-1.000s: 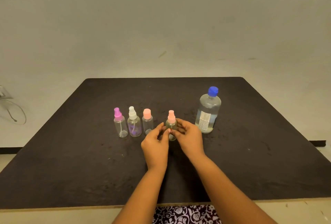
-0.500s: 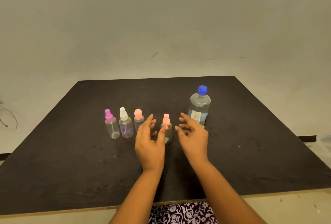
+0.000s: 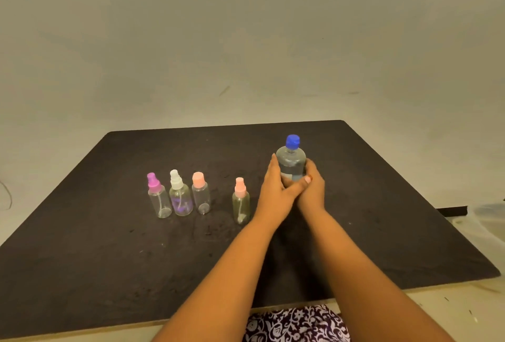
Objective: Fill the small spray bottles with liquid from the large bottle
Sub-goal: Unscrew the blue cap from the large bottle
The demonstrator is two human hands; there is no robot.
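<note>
My left hand (image 3: 274,194) and my right hand (image 3: 313,191) both hold the big bottle (image 3: 291,162), fingers curled round it. Its blue cap (image 3: 293,141) is on.

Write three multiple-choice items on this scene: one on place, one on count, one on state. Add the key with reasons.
1. Where does the large bottle stand relative to the small spray bottles?
A. To their left
B. Between them
C. To their right

2. How many small spray bottles are on the table?
A. Four
B. Three
C. Five

3. The large bottle's blue cap is:
A. lying on the table
B. on the bottle
C. on a small bottle

Key:
1 C: it is the rightmost thing in the row.
2 A: four capped ones stand upright.
3 B: the cap sits on its neck.
</note>
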